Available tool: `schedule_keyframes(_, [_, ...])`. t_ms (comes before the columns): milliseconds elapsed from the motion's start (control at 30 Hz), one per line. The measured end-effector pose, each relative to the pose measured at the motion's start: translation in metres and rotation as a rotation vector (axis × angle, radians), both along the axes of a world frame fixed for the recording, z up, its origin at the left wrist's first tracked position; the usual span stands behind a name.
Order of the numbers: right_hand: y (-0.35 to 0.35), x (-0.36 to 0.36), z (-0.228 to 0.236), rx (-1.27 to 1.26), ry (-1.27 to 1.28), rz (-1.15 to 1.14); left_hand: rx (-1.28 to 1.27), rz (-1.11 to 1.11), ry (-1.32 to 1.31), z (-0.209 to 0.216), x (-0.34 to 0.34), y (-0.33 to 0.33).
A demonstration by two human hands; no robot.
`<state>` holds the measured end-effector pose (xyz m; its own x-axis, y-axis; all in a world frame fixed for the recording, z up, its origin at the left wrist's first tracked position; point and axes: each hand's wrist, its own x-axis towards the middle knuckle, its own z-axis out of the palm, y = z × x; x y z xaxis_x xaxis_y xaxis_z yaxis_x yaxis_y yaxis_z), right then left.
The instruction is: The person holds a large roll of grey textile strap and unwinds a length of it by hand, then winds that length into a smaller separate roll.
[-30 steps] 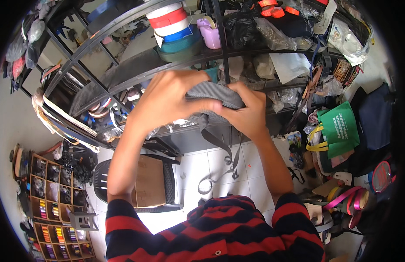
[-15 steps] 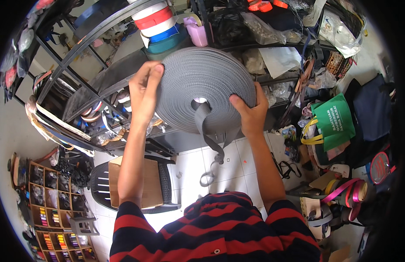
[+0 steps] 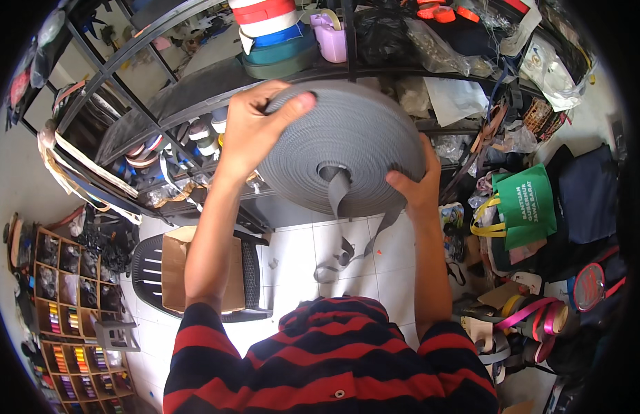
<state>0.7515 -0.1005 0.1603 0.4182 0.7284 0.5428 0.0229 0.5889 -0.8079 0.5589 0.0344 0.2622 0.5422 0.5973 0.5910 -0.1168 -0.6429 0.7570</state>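
Between my hands is a large roll of grey webbing (image 3: 299, 159), held up in front of the shelves with its flat coiled side toward me. My left hand (image 3: 261, 124) grips the upper left rim, thumb over the coiled face and fingers behind. On the right rim, my right hand (image 3: 418, 190) presses its thumb on the face, and its other fingers are mostly hidden behind the roll. A loose strap end (image 3: 338, 193) comes out of the round centre hole. More webbing trails below the roll, with a looped part (image 3: 327, 274) low over the white tiled floor.
Behind the roll, a black shelf (image 3: 196, 96) carries stacked coloured rolls (image 3: 275, 41) and a purple tape dispenser (image 3: 330, 38). A black chair (image 3: 146, 272) bears a cardboard box (image 3: 175, 276). Right of me lie a green bag (image 3: 524, 207) and ribbon rolls (image 3: 555, 317); a thread rack (image 3: 68, 290) stands left.
The roll has shifted slightly right and tilted in my hands. My left hand has slid further over its upper rim. The hanging webbing has swung, and the whole view has turned a little.
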Motion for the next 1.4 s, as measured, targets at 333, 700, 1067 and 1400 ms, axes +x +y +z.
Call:
schedule_keyframes(333, [-0.001,-0.024,-0.012,0.032,0.38,-0.3,0.202,0.109,-0.264,0.003,-0.007,-0.006])
schedule_keyframes(700, [-0.002,-0.032,-0.01,0.008,0.368,-0.244,0.636,0.13,0.133,0.101,-0.061,0.01])
schedule_keyframes(1067, [-0.002,-0.03,-0.015,-0.012,0.336,-0.252,0.658,0.148,0.225,0.089,-0.055,0.03])
schedule_keyframes(1400, [-0.001,-0.021,0.01,-0.037,-0.36,-0.285,0.679,-0.359,0.457,0.032,0.017,-0.001])
